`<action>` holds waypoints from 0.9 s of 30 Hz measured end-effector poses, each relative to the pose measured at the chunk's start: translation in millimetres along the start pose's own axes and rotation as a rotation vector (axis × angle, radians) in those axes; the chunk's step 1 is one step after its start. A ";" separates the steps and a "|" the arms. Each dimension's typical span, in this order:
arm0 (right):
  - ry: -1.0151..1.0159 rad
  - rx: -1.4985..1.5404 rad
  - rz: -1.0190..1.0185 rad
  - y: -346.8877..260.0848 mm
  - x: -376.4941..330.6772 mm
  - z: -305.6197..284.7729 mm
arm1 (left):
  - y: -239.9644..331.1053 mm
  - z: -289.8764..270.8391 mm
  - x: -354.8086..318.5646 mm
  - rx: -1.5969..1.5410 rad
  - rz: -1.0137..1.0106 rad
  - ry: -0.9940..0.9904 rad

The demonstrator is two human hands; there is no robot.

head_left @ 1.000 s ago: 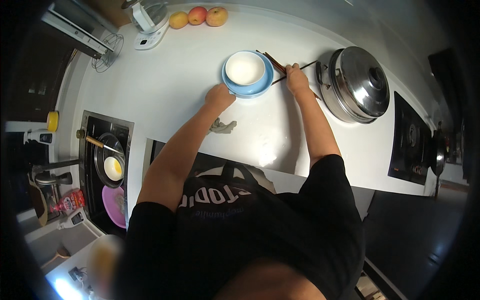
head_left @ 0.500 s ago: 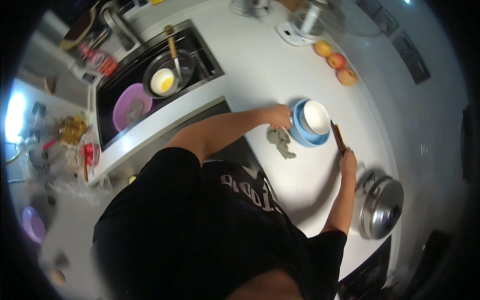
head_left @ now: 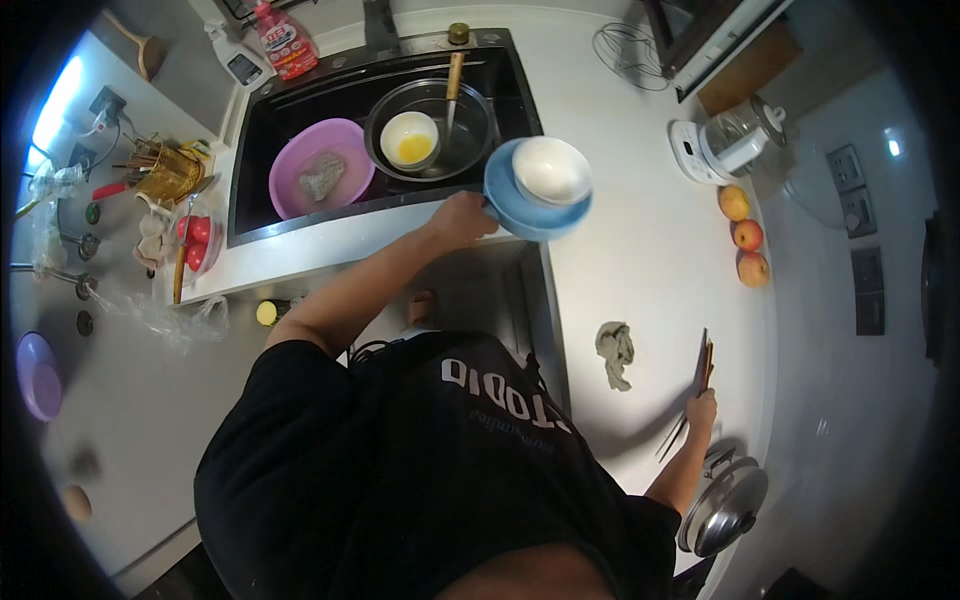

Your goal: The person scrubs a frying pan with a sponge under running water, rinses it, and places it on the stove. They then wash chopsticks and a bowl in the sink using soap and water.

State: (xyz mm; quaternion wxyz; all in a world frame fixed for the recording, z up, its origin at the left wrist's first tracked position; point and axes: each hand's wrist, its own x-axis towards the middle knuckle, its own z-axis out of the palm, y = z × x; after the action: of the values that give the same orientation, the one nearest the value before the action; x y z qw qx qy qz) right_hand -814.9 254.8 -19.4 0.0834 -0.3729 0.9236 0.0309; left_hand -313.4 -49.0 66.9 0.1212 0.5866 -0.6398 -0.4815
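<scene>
White counter, black sink

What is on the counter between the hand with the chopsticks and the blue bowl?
In the head view, a crumpled grey rag lies on the white counter between the right hand gripping chopsticks and the blue bowl that the left hand carries.

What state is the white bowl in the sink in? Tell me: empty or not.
Not empty. The small white bowl sits upright inside the metal pan in the sink, with yellow liquid pooled at its bottom; what the liquid is cannot be told.
</scene>
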 end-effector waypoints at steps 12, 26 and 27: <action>0.106 0.109 -0.038 -138.4 -35.6 -56.8 | -96.3 -76.3 111.2 -0.430 -0.370 0.035; 0.114 0.020 -0.045 -186.6 -87.5 -87.5 | -124.7 -70.9 161.6 -1.253 -0.606 -0.284; 0.109 0.025 -0.048 -190.0 -88.6 -88.3 | -123.3 -70.5 163.1 -1.270 -0.626 -0.285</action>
State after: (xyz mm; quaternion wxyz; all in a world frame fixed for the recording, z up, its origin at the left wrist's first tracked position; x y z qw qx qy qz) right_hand -631.9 168.1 84.1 0.0385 -0.3950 0.9179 -0.0032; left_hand -230.6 -205.1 -57.7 0.2105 0.4903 -0.0479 -0.8444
